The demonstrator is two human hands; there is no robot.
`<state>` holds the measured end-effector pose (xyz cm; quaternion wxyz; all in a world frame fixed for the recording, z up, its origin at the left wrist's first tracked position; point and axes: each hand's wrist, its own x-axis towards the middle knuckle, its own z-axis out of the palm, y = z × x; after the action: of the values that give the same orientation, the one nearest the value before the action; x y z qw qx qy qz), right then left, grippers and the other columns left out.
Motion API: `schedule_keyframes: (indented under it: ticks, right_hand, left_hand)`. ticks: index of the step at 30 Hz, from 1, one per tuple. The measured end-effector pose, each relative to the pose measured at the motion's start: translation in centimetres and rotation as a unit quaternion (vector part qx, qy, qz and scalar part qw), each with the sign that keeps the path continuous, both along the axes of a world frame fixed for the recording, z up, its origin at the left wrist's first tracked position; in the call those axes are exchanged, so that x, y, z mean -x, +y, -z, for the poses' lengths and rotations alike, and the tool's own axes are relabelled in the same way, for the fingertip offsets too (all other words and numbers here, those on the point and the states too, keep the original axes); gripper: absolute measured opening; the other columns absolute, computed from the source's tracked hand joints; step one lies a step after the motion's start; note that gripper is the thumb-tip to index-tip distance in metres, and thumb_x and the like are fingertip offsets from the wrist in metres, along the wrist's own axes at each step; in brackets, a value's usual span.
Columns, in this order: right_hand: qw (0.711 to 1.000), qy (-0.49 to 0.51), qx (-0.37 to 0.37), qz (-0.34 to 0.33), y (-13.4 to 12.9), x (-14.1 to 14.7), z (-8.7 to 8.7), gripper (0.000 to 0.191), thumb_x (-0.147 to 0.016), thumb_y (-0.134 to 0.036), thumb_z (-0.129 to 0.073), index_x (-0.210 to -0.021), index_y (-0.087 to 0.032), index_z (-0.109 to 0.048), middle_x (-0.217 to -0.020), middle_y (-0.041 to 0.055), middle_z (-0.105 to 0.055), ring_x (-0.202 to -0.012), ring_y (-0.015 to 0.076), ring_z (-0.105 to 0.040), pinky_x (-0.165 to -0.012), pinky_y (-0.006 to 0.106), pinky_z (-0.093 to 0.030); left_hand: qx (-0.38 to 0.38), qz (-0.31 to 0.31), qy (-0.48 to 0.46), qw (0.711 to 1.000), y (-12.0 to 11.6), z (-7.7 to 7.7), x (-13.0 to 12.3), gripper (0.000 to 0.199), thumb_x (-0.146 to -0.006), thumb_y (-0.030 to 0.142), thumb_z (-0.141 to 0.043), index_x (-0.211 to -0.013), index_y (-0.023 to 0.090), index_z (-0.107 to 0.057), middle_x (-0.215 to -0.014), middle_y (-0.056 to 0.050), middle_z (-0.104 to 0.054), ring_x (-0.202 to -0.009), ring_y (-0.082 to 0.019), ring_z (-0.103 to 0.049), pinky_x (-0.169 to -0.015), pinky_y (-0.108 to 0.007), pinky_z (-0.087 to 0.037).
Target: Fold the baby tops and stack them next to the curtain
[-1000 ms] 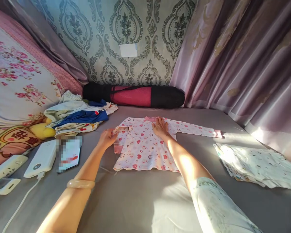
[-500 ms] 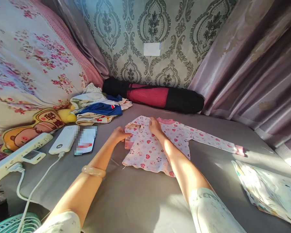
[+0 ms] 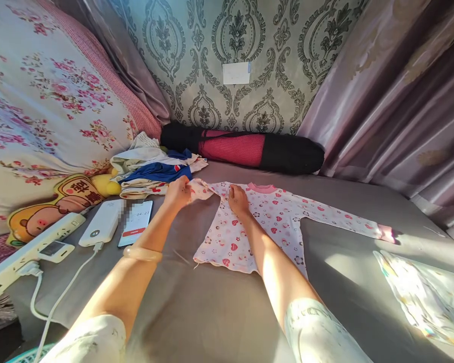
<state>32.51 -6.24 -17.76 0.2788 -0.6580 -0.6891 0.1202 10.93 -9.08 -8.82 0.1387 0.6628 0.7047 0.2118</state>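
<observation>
Hands (image 3: pixel 179 192) touch a flat, heart-printed fabric shirt (image 3: pixel 282 222).

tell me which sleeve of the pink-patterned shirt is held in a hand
The left-side sleeve: the left hand grips it. The other sleeve stretches out toward the right, with no hand on it.

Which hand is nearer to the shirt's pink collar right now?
Right. The right hand is on the shirt, just left of the pink collar; the left hand is farther left, holding the sleeve on that side.
</observation>
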Motion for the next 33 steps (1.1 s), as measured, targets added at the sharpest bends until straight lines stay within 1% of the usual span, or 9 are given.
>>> schedule_keyframes:
  ticks: [3,6,10,12,14,19,27,30,33]
  right_hand:
    - [1.000,0.010,-0.007,0.002,0.0,0.0,0.0,0.047,-0.101,-0.022,-0.025,-0.137,-0.015,-0.055,-0.138,0.0097,-0.060,-0.127,0.0198,-0.052,-0.107,0.029,-0.036]
    - [1.000,0.015,-0.013,0.008,0.0,0.1,0.0,0.046,-0.102,-0.021,-0.025,-0.136,-0.015,-0.056,-0.137,0.0094,-0.060,-0.127,0.0191,-0.053,-0.107,0.028,-0.037]
    - [0.999,0.025,-0.029,0.022,0.0,0.2,0.3,0.042,-0.103,-0.020,-0.030,-0.133,-0.017,-0.059,-0.135,0.0092,-0.062,-0.125,0.0194,-0.055,-0.105,0.029,-0.039]
    - [0.999,0.027,-0.031,0.024,0.0,0.3,0.3,0.041,-0.102,-0.020,-0.031,-0.132,-0.019,-0.060,-0.133,0.0084,-0.063,-0.124,0.0190,-0.056,-0.104,0.029,-0.039]
    - [0.999,0.021,-0.024,0.024,0.0,0.3,0.2,0.041,-0.103,-0.020,-0.031,-0.132,-0.019,-0.060,-0.134,0.0085,-0.062,-0.124,0.0188,-0.056,-0.103,0.029,-0.039]
    - [1.000,-0.020,0.003,0.009,-0.3,0.4,-0.4,0.044,-0.104,-0.024,-0.029,-0.139,-0.017,-0.054,-0.142,0.0086,-0.057,-0.131,0.0186,-0.049,-0.108,0.029,-0.034]
    - [0.994,-0.102,0.046,-0.016,-0.9,1.3,-0.7,0.055,-0.104,-0.040,-0.028,-0.151,-0.013,-0.040,-0.159,0.0102,-0.037,-0.145,0.0257,-0.030,-0.115,0.040,-0.025]
    - [0.990,-0.126,0.051,-0.020,-1.1,1.5,-0.6,0.061,-0.104,-0.045,-0.026,-0.153,-0.011,-0.035,-0.161,0.0118,-0.032,-0.147,0.0280,-0.025,-0.116,0.042,-0.022]
    - [0.988,-0.139,0.058,-0.021,-1.2,1.7,-0.7,0.064,-0.103,-0.047,-0.025,-0.154,-0.009,-0.033,-0.162,0.0140,-0.030,-0.147,0.0294,-0.023,-0.116,0.043,-0.020]
  left_hand:
    - [-0.183,0.034,0.071,0.980,-0.3,0.6,0.0,0.033,-0.085,0.015,-0.041,-0.110,0.016,-0.063,-0.125,-0.015,-0.063,-0.116,-0.028,-0.061,-0.095,-0.038,-0.049]
    - [-0.263,0.121,0.099,0.952,-0.9,2.8,0.2,0.033,-0.083,0.015,-0.042,-0.109,0.017,-0.063,-0.141,-0.014,-0.053,-0.133,-0.027,-0.049,-0.110,-0.043,-0.041]
    - [-0.238,0.237,0.142,0.931,-1.7,6.3,0.8,0.030,-0.091,0.023,-0.040,-0.108,0.017,-0.064,-0.132,-0.014,-0.060,-0.129,-0.028,-0.053,-0.118,-0.050,-0.033]
    - [-0.212,0.271,0.157,0.925,-2.1,7.3,1.1,0.035,-0.097,0.031,-0.038,-0.115,0.016,-0.064,-0.133,-0.014,-0.061,-0.129,-0.028,-0.054,-0.119,-0.050,-0.032]
    - [-0.196,0.287,0.173,0.922,-2.4,7.5,1.2,0.043,-0.100,0.039,-0.034,-0.124,0.015,-0.061,-0.140,-0.014,-0.057,-0.134,-0.028,-0.049,-0.120,-0.050,-0.031]
    - [-0.211,0.262,0.195,0.921,-1.6,6.3,1.8,0.052,-0.103,0.040,-0.024,-0.141,0.015,-0.051,-0.152,-0.014,-0.047,-0.142,-0.027,-0.041,-0.121,-0.050,-0.027]
    - [-0.257,0.149,0.219,0.930,3.3,3.2,4.6,0.064,-0.101,0.046,-0.021,-0.150,0.007,-0.039,-0.162,-0.019,-0.027,-0.149,-0.033,-0.026,-0.122,-0.053,-0.018]
    - [-0.257,0.121,0.214,0.935,4.7,3.5,5.5,0.065,-0.101,0.043,-0.021,-0.154,0.007,-0.031,-0.163,-0.018,-0.023,-0.150,-0.032,-0.022,-0.122,-0.053,-0.016]
    - [-0.215,0.096,0.223,0.946,5.5,5.4,6.0,0.066,-0.099,0.041,-0.021,-0.153,0.005,-0.032,-0.163,-0.018,-0.024,-0.150,-0.033,-0.023,-0.122,-0.052,-0.016]
